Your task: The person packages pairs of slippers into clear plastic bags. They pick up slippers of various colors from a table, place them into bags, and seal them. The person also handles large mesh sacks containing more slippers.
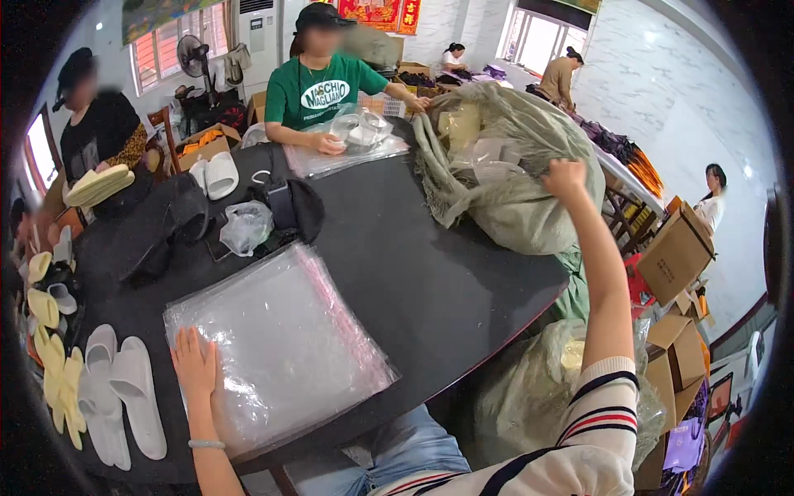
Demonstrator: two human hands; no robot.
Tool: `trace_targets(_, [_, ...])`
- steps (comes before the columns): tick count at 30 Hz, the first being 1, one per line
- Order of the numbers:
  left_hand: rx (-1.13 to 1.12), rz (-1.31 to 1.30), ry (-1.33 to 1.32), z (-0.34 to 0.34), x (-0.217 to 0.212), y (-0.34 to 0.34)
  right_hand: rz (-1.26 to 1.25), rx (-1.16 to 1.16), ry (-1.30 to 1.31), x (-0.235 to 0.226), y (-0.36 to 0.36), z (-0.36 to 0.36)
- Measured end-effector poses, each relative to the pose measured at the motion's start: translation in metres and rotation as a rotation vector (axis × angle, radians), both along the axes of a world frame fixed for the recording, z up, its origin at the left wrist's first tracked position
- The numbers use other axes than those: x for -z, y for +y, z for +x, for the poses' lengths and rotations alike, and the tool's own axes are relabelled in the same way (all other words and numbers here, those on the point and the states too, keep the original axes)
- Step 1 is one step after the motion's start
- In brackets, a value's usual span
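Left hand (195,364) flat on plastic bags (277,347); right hand (566,178) grips sack (513,190).

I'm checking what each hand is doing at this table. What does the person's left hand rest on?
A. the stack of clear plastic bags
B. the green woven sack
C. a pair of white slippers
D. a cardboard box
A: the left hand lies flat on the stack of clear plastic bags, while the right hand grips the green woven sack.

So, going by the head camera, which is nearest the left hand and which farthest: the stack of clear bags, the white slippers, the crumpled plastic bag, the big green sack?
1. Stack of clear bags, under the left hand.
2. White slippers, just to its left.
3. Crumpled plastic bag, farther up the table.
4. Big green sack, far right, at the right hand.
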State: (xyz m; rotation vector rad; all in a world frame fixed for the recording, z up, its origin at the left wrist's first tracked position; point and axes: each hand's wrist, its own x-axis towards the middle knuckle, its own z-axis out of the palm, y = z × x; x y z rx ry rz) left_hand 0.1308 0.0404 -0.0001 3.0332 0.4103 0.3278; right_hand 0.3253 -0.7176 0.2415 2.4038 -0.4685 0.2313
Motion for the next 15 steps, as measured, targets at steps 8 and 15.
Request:
trace_targets(8, [-0.011, -0.022, 0.046, 0.003, -0.009, -0.009, 0.402, 0.295, -0.196, 0.005, -0.137, -0.063])
trace_targets(15, [-0.015, -0.006, 0.061, 0.002, -0.008, -0.009, 0.885, 0.130, -0.149, 0.169, -0.192, -0.113])
